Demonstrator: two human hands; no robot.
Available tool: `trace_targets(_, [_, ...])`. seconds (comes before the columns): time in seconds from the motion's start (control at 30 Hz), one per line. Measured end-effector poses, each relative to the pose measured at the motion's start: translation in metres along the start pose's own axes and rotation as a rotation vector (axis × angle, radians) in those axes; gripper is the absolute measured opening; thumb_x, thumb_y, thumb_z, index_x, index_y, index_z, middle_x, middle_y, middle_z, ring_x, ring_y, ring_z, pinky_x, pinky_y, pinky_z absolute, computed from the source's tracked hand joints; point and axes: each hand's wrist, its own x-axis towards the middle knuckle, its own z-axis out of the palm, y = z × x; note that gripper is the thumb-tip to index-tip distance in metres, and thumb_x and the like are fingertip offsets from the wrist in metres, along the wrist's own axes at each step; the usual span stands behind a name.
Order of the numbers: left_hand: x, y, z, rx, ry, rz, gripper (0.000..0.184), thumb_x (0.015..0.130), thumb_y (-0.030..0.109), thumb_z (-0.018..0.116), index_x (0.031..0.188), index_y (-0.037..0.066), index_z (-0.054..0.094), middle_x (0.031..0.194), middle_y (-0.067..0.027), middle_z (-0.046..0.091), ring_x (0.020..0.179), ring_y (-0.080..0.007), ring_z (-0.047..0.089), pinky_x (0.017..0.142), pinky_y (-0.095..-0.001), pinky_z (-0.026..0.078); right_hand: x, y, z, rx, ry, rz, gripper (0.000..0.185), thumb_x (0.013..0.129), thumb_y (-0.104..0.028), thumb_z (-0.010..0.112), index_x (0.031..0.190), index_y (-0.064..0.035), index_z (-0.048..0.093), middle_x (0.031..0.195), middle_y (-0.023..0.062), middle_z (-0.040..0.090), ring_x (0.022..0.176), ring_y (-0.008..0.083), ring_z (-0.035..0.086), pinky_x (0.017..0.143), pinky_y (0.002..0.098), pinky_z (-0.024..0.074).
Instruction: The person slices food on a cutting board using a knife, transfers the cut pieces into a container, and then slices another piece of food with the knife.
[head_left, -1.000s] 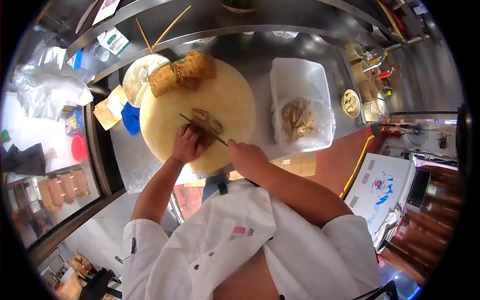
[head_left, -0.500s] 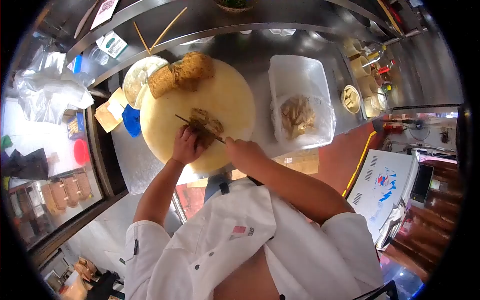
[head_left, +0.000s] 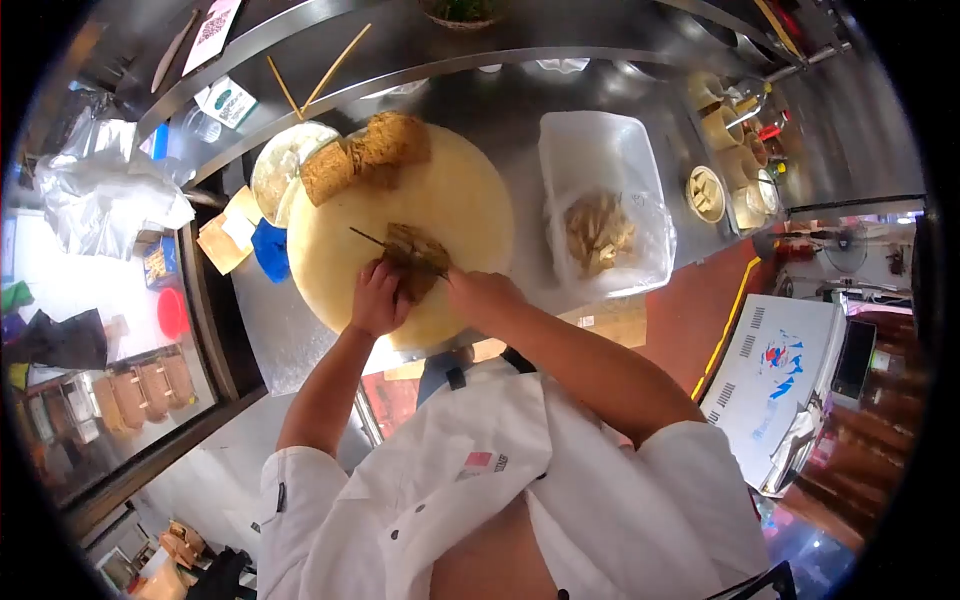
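Note:
On a round cutting board (head_left: 460, 190) lies a brown, layered piece of food (head_left: 418, 243) whose exact kind I cannot make out. My right hand (head_left: 482, 298) is closed around the handle of a knife (head_left: 368, 237), whose thin dark blade slants across the food. My left hand (head_left: 380, 297) presses on the near side of the food with curled fingers, close to the blade. Toward the back of the board sit golden-brown, rough-surfaced chunks (head_left: 395, 140). To the right, a translucent plastic bin (head_left: 590, 150) holds brown cut strips (head_left: 598, 232).
A bowl with pale contents (head_left: 280, 165) stands at the board's back left, near a blue cloth (head_left: 270, 250). Two chopsticks (head_left: 335, 70) lean behind it. A small bowl of pale pieces (head_left: 705, 195) and several containers (head_left: 720, 128) line the right side. A metal shelf edge (head_left: 470, 60) crosses the back.
The whole view has shifted slightly. The pieces under the knife look closer together than before. Both hands keep almost the same place, the left on the food and the right on the knife.

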Motion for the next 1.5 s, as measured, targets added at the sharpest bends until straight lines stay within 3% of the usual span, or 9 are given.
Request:
trace_targets(0.07, [-0.004,0.000,0.003,0.002,0.020,0.010,0.036,0.074,0.020,0.068,0.105,0.003,0.068,0.118,-0.0178,0.063,0.115,-0.0442,0.056,0.098,-0.0534,0.047,-0.026,-0.007,-0.019,-0.074,-0.003,-0.123,0.031,0.093,-0.014,0.058,0.121,-0.0004,0.056,0.092,0.0205,0.073,0.081,0.0424,0.074,0.074,0.0529,0.0592])
trace_targets(0.17, [-0.007,-0.004,0.007,-0.002,0.016,-0.017,0.036,0.074,0.020,0.069,0.105,0.003,0.067,0.117,-0.0182,0.063,0.114,-0.0442,0.056,0.097,-0.0527,0.048,-0.040,-0.026,-0.034,-0.071,-0.089,-0.014,0.028,0.092,-0.006,0.059,0.119,-0.0016,0.054,0.092,0.0195,0.072,0.089,0.0441,0.071,0.078,0.0522,0.0576])
trace_targets(0.3, [-0.007,-0.005,0.006,-0.033,-0.034,-0.037,0.037,0.073,0.020,0.069,0.106,0.003,0.067,0.117,-0.0197,0.063,0.114,-0.0450,0.056,0.098,-0.0524,0.048,-0.016,-0.017,0.003,-0.011,0.028,-0.125,0.024,0.094,-0.011,0.056,0.116,-0.0014,0.055,0.092,0.0202,0.072,0.084,0.0456,0.071,0.077,0.0530,0.0581])
trace_targets(0.47, [-0.009,-0.003,0.006,-0.019,-0.082,-0.079,0.038,0.073,0.020,0.068,0.107,0.002,0.067,0.120,-0.0212,0.062,0.114,-0.0460,0.055,0.098,-0.0527,0.048,0.011,-0.006,0.021,0.032,0.030,-0.015,0.027,0.098,-0.022,0.051,0.116,-0.0026,0.058,0.091,0.0234,0.071,0.087,0.0455,0.072,0.077,0.0534,0.0580])
trace_targets(0.57, [-0.012,-0.006,0.007,-0.008,0.007,-0.008,0.040,0.073,0.019,0.067,0.109,0.001,0.066,0.121,-0.0220,0.062,0.114,-0.0474,0.054,0.099,-0.0536,0.047,-0.011,-0.019,-0.014,-0.001,-0.070,0.008,0.027,0.095,-0.011,0.053,0.120,0.0005,0.054,0.095,0.0247,0.073,0.092,0.0444,0.073,0.082,0.0523,0.0584])
trace_targets(0.87, [-0.013,-0.007,0.006,-0.037,-0.055,-0.041,0.040,0.073,0.016,0.067,0.110,0.001,0.065,0.117,-0.0222,0.062,0.113,-0.0472,0.055,0.100,-0.0541,0.047,-0.015,-0.018,0.010,0.080,0.018,-0.042,0.027,0.096,-0.012,0.054,0.119,0.0004,0.055,0.091,0.0219,0.071,0.082,0.0437,0.071,0.071,0.0526,0.0573])
trace_targets(1.1, [-0.006,0.004,-0.001,0.012,0.018,-0.029,0.035,0.076,0.013,0.065,0.110,0.001,0.066,0.116,-0.0222,0.062,0.113,-0.0465,0.055,0.102,-0.0535,0.047,0.003,-0.011,-0.001,0.006,-0.050,0.004,0.027,0.096,-0.015,0.052,0.120,-0.0019,0.055,0.092,0.0234,0.074,0.085,0.0442,0.073,0.075,0.0560,0.0580])
trace_targets(1.4, [-0.014,-0.003,0.006,-0.028,0.031,-0.010,0.035,0.076,0.012,0.065,0.109,0.001,0.066,0.116,-0.0213,0.062,0.111,-0.0459,0.057,0.101,-0.0536,0.047,-0.040,-0.027,-0.022,0.038,-0.071,-0.056,0.024,0.088,-0.008,0.064,0.109,-0.0004,0.056,0.092,0.0219,0.072,0.087,0.0440,0.072,0.074,0.0529,0.0571])
trace_targets(1.5, [-0.013,0.004,-0.001,-0.037,0.002,-0.046,0.035,0.076,0.012,0.065,0.109,0.002,0.066,0.116,-0.0210,0.063,0.112,-0.0458,0.057,0.100,-0.0537,0.047,-0.011,-0.022,0.013,0.031,0.100,-0.176,0.025,0.089,-0.012,0.064,0.109,-0.0007,0.056,0.091,0.0217,0.072,0.086,0.0439,0.071,0.074,0.0521,0.0572])
